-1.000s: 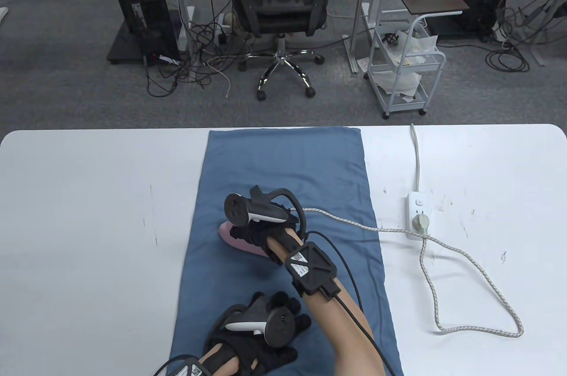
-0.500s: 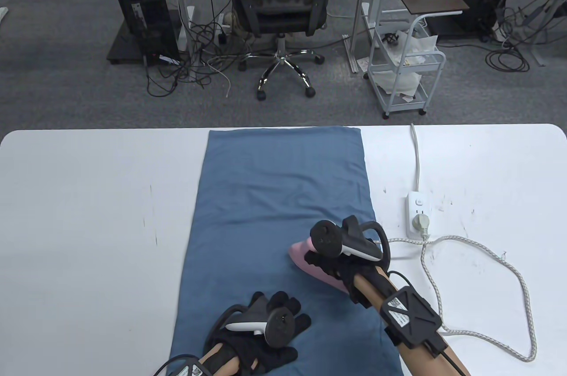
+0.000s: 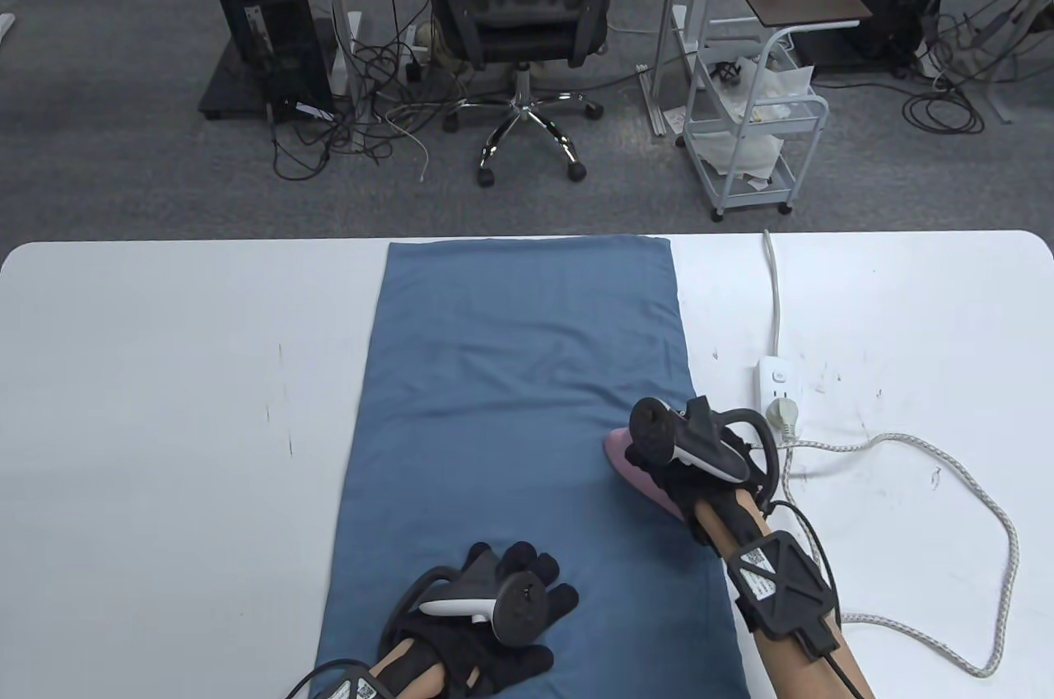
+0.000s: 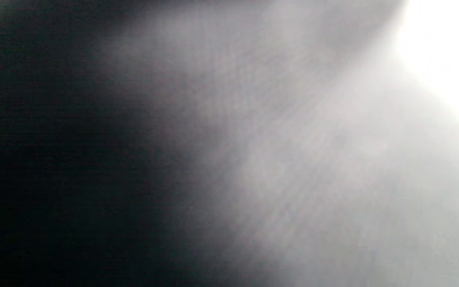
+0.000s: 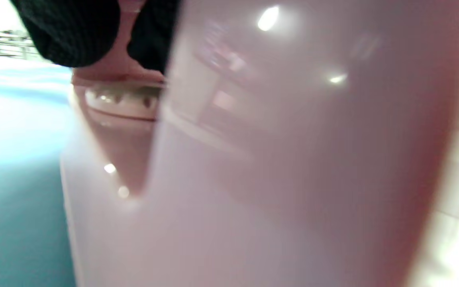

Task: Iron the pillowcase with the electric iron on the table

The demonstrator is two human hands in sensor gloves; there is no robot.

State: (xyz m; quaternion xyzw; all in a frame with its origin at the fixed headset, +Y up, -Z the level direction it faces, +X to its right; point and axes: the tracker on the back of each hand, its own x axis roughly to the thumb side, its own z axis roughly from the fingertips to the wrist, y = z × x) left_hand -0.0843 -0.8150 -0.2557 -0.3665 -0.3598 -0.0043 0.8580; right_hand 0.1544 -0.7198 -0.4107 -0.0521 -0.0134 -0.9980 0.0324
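A blue pillowcase (image 3: 519,370) lies flat down the middle of the white table (image 3: 165,403). My right hand (image 3: 683,477) grips the handle of a pink electric iron (image 3: 638,477), which sits on the pillowcase's right edge, nose pointing up-left. The iron's pink body (image 5: 253,159) fills the right wrist view, with gloved fingers (image 5: 74,36) at the top. My left hand (image 3: 494,617) rests flat, fingers spread, on the pillowcase's near end. The left wrist view is a grey blur.
A white power strip (image 3: 776,394) lies right of the pillowcase with the iron's plug in it. The braided cord (image 3: 988,559) loops over the table's right side. An office chair (image 3: 519,16) and a white cart (image 3: 753,131) stand beyond the far edge.
My right hand has slid the iron from the pillowcase's middle to its right edge. The cord loop has shifted right. The left hand has not moved.
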